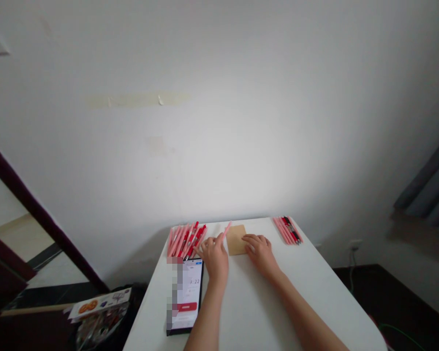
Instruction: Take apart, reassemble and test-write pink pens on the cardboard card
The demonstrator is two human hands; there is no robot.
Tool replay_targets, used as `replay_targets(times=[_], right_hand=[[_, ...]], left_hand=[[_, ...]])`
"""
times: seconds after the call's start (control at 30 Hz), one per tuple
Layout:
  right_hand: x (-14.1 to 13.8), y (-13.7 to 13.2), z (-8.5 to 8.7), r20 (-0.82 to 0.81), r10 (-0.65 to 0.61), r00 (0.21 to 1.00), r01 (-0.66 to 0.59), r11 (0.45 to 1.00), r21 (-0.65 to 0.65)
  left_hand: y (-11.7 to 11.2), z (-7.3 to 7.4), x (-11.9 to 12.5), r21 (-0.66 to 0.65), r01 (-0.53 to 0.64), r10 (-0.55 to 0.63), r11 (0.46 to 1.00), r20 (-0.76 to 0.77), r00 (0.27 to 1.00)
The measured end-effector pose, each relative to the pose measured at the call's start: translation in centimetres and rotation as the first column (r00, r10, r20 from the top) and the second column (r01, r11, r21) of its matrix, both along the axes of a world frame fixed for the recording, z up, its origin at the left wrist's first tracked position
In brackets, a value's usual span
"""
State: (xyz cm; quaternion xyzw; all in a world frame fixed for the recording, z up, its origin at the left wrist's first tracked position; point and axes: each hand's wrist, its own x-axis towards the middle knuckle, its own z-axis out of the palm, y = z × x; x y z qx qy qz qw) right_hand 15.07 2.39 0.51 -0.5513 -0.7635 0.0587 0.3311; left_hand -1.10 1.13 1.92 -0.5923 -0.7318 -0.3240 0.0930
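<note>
My left hand [215, 256] is at the left edge of a square brown paper piece [236, 242], with a pink pen [227, 229] held near its thumb and index finger. The pen's tip end is hidden by the hand. On the right side of the brown paper rests my right hand [260, 252], its fingers laid over the edge and nothing visible gripped in them. Just left of my left hand lies a loose pile of pink and red pens [184, 241]. A neater row of pink, red and black pens [288, 230] lies farther right.
A phone [190, 297] with a lit timer screen lies at the left of the white table [248, 312]. The wall [241, 122] stands right behind the table. A bin with a printed box [102, 304] on top is on the floor at lower left.
</note>
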Motion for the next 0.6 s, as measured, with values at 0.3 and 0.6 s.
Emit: replay_targets(times=[0.3,0.6], right_hand=[[3.0,0.1,-0.3,0.051,-0.11,0.993,0.105,0.99,0.09],[4.0,-0.3,-1.0,0.074,-0.091,0.993,0.09,0.996,0.013]], left_hand=[[-0.6,-0.2,1.4,-0.044,0.284,-0.272,0.958,0.182,0.945],[-0.9,-0.7,1.8,-0.028,0.446,-0.433,0.895,0.193,0.881]])
